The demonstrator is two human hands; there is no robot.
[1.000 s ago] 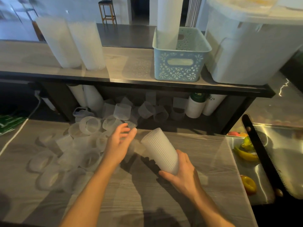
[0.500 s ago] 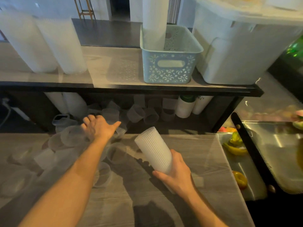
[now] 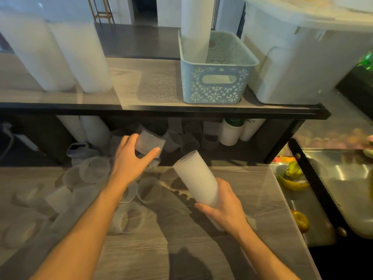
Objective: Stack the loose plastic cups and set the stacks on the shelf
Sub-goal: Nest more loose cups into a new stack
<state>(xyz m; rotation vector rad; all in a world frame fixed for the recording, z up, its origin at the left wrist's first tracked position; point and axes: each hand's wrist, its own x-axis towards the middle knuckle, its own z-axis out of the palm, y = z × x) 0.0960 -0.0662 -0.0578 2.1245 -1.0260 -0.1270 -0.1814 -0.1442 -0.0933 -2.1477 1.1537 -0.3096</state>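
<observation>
1. Loose cups [image 3: 84, 178] lie scattered on their sides across the left part of the wooden counter [image 3: 242, 188], some overlapping.
2. Left hand [image 3: 131, 158] holds a single translucent cup [image 3: 149, 141] raised above the pile; thumb below and fingers curled over the top pinch its wall.
3. Right hand [image 3: 226, 207] wraps around the lower end of a ribbed cup stack [image 3: 195, 178], fingers curled fully round it. The stack tilts up and to the left, its upper end near the single cup but apart from it.
4. Shelf [image 3: 141, 91] above carries two tall cup stacks [image 3: 60, 57] at the left and a blue basket [image 3: 216, 83] further right.
</observation>
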